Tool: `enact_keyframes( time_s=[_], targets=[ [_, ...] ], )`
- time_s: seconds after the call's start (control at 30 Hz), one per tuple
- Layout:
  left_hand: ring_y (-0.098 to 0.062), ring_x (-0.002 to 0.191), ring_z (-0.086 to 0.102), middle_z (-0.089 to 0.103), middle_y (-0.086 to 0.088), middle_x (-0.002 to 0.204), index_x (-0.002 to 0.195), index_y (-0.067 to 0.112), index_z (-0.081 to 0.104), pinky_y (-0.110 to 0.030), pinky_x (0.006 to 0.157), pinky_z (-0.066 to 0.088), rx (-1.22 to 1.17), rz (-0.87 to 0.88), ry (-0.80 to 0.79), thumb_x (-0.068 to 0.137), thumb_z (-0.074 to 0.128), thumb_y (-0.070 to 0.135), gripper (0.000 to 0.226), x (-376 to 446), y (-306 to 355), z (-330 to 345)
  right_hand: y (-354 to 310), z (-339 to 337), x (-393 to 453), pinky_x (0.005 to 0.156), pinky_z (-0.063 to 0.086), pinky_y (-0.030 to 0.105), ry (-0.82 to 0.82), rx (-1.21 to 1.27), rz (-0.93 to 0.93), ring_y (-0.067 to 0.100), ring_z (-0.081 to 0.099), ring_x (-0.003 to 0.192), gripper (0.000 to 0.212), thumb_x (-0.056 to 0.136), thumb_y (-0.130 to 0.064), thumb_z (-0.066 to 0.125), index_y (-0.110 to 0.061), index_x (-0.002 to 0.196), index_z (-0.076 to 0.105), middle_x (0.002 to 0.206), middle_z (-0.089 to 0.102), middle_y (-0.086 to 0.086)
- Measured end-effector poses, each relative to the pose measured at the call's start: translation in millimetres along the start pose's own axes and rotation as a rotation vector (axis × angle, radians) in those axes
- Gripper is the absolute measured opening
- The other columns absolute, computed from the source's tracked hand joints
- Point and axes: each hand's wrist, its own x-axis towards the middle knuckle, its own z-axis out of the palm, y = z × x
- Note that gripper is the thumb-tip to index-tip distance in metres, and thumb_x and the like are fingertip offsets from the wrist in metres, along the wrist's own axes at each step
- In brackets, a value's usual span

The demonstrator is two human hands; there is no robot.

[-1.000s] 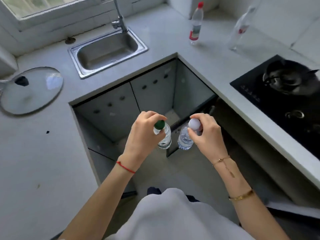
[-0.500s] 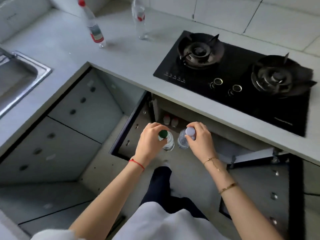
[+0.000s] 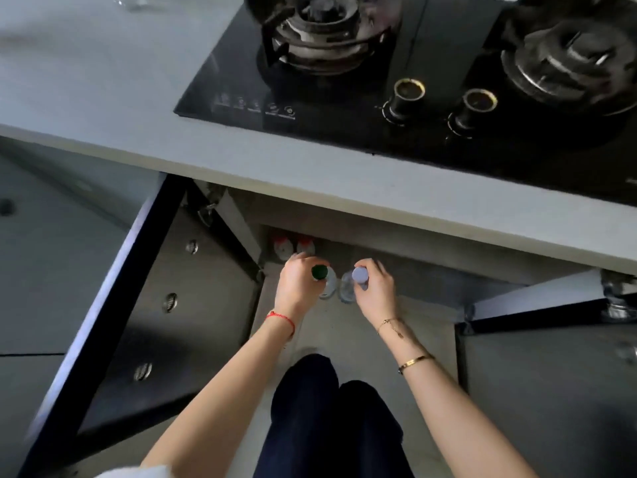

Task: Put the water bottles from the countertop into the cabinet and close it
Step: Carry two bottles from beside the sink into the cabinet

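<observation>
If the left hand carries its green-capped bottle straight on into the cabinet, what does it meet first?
Probably the two red-capped bottles standing just beyond the left hand and its green-capped bottle; depth is hard to judge.

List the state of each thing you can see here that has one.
left hand: gripping green-capped bottle, upright
right hand: gripping white-capped bottle, upright
cabinet door: open
two red-capped bottles: standing inside the cabinet
stove burners: no flame visible

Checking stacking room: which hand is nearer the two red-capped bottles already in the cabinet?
Left. The left hand sits just in front of the red-capped bottles; the right hand is farther off to their right.
</observation>
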Motion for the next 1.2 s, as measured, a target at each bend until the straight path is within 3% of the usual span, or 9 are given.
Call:
enact_keyframes(
  time_s=[0.1,0.27,0.43,0.57,0.73,0.9,1.07,1.2],
  targets=[
    [-0.029,0.085,0.07,0.076,-0.011,0.091,0.089,0.01,0.078,-0.028,0.072,0.049,-0.016,0.002,-0.031,0.071,0.069,0.0,0.022,40,-35,61,50,47,30,0.075,0.053,0.04,0.018,0.009,0.01,0.034,0.061,0.093,0.031,0.075,0.006,0.062,-0.008,0.103,0.062,0.104,0.062,0.014],
    [-0.029,0.09,0.069,0.074,-0.014,0.097,0.096,0.006,0.076,-0.03,0.082,0.052,0.043,0.083,-0.115,0.08,0.069,0.006,0.018,93,-80,142,124,106,77,0.078,0.05,0.036,0.023,-0.049,0.059,0.036,0.062,0.096,0.033,0.076,0.002,0.064,-0.005,0.108,0.064,0.105,0.065,0.02],
    [-0.025,0.08,0.07,0.076,-0.01,0.086,0.084,0.011,0.076,-0.035,0.074,0.057,0.052,0.126,-0.135,0.074,0.069,0.005,0.014,132,-108,200,170,146,118,0.075,0.048,0.036,0.036,-0.06,0.062,0.037,0.064,0.093,0.022,0.076,0.003,0.064,0.001,0.097,0.068,0.099,0.068,0.024],
    [-0.022,0.081,0.071,0.077,-0.006,0.088,0.088,0.016,0.077,-0.025,0.074,0.053,0.072,0.181,-0.128,0.076,0.068,0.007,0.018,150,-118,228,197,167,140,0.071,0.047,0.033,0.051,-0.103,0.057,0.037,0.064,0.091,0.021,0.075,0.002,0.064,-0.001,0.095,0.067,0.098,0.068,0.023],
    [-0.028,0.091,0.071,0.076,-0.01,0.099,0.098,0.014,0.077,-0.037,0.084,0.058,0.094,0.183,-0.135,0.078,0.065,0.008,0.024,167,-116,236,208,174,158,0.073,0.052,0.033,0.042,-0.114,0.095,0.034,0.065,0.091,0.022,0.08,-0.008,0.064,-0.006,0.102,0.066,0.102,0.069,0.018],
    [-0.032,0.099,0.07,0.074,-0.014,0.107,0.108,0.011,0.07,-0.041,0.087,0.057,0.134,0.163,-0.191,0.084,0.066,0.011,0.024,169,-114,234,208,172,152,0.085,0.051,0.034,0.017,-0.073,0.124,0.033,0.058,0.107,0.034,0.082,-0.009,0.067,-0.007,0.115,0.06,0.117,0.062,0.017],
    [-0.035,0.114,0.062,0.064,-0.014,0.128,0.138,0.015,0.05,-0.043,0.097,0.052,0.201,0.16,-0.27,0.087,0.068,0.018,0.055,149,-106,214,190,150,131,0.097,0.045,0.038,-0.037,-0.13,0.15,0.034,0.051,0.119,0.049,0.081,-0.012,0.07,-0.01,0.128,0.053,0.129,0.057,0.014],
    [-0.031,0.122,0.056,0.056,-0.01,0.137,0.134,0.015,0.053,-0.043,0.099,0.05,0.188,0.168,-0.249,0.085,0.069,0.016,0.052,111,-89,170,158,108,95,0.093,0.045,0.041,-0.019,-0.166,0.145,0.038,0.053,0.112,0.046,0.075,-0.013,0.071,-0.011,0.119,0.058,0.118,0.063,0.016]
  ],
)
